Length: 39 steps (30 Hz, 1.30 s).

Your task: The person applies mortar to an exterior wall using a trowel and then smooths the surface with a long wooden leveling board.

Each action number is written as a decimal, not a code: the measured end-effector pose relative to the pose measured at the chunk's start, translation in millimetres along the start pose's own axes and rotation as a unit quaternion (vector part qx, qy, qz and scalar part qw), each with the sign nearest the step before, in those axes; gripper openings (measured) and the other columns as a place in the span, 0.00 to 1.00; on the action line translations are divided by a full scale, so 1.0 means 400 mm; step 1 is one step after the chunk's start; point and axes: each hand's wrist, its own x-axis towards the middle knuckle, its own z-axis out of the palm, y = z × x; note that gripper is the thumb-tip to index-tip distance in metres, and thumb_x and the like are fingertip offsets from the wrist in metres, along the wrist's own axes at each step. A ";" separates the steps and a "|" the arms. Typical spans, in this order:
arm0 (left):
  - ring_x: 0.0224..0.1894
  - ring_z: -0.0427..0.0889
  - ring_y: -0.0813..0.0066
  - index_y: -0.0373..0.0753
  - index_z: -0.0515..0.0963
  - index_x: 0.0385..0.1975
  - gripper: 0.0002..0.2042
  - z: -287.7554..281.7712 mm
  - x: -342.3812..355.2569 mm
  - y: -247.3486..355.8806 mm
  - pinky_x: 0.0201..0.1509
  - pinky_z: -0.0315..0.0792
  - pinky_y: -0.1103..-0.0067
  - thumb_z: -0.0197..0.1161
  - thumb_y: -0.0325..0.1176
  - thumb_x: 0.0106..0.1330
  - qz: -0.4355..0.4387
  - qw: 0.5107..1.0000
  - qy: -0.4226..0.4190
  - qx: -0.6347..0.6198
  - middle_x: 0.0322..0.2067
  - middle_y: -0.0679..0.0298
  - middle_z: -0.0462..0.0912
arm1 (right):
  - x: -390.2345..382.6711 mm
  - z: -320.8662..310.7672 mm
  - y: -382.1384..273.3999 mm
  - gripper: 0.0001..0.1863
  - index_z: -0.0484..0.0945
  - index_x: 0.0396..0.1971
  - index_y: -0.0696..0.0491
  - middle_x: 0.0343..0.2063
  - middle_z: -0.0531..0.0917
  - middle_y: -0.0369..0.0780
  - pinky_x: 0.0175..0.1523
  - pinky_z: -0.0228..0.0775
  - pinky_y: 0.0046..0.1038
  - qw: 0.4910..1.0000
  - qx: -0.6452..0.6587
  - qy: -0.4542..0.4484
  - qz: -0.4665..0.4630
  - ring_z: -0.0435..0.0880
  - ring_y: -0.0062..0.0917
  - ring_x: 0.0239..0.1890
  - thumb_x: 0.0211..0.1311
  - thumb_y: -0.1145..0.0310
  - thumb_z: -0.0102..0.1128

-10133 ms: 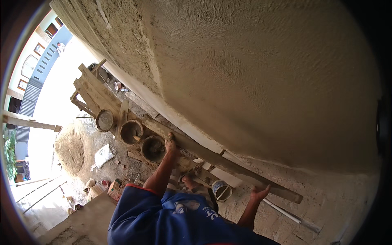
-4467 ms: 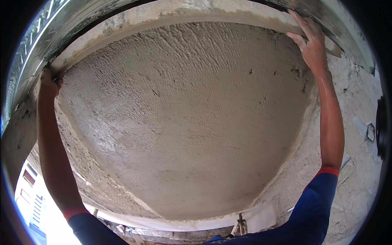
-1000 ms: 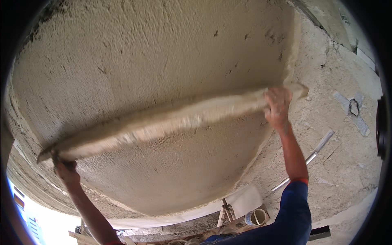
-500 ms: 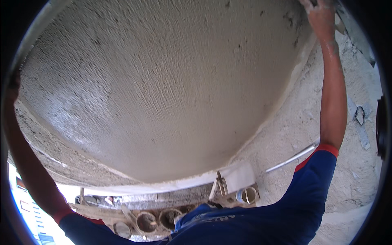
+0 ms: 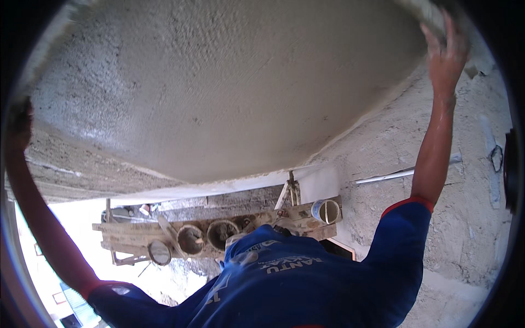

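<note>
Surface: I see a rough grey plastered wall (image 5: 229,87) filling the upper frame.
Right hand (image 5: 445,54): upper right, grasping a straightedge (image 5: 432,19).
Left hand (image 5: 21,123): left edge, grip unclear.
Room: wooden scaffold (image 5: 219,232) with buckets (image 5: 221,234), lower centre.

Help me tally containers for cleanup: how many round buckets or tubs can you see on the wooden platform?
4. One pale bucket at the right end of the wooden platform, two tubs mid-platform, one lower left. The blue shirt may hide others.
</note>
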 end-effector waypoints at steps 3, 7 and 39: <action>0.39 0.74 0.68 0.33 0.67 0.47 0.17 0.344 -0.190 -0.081 0.46 0.71 0.72 0.55 0.30 0.57 -0.166 0.918 0.062 -0.356 0.34 0.58 0.75 | -0.139 -0.008 -0.175 0.27 0.70 0.50 0.45 0.48 0.71 0.42 0.56 0.53 0.43 0.957 0.245 0.013 0.153 0.67 0.37 0.52 0.45 0.67 0.63; 0.36 0.76 0.71 0.33 0.59 0.54 0.26 0.725 -0.415 -0.031 0.44 0.74 0.74 0.60 0.26 0.55 -0.094 0.979 0.042 -0.175 0.32 0.59 0.76 | -0.372 -0.019 -0.335 0.27 0.69 0.49 0.50 0.49 0.70 0.46 0.59 0.49 0.45 0.939 0.282 -0.086 0.176 0.64 0.41 0.54 0.43 0.73 0.59; 0.28 0.78 0.64 0.33 0.67 0.42 0.22 1.235 -0.801 -0.467 0.27 0.79 0.73 0.55 0.47 0.60 -0.518 0.733 0.244 -0.368 0.32 0.55 0.74 | -0.757 -0.003 -0.918 0.35 0.60 0.53 0.57 0.46 0.71 0.45 0.41 0.74 0.39 0.392 0.385 -0.116 0.828 0.75 0.34 0.40 0.48 0.58 0.63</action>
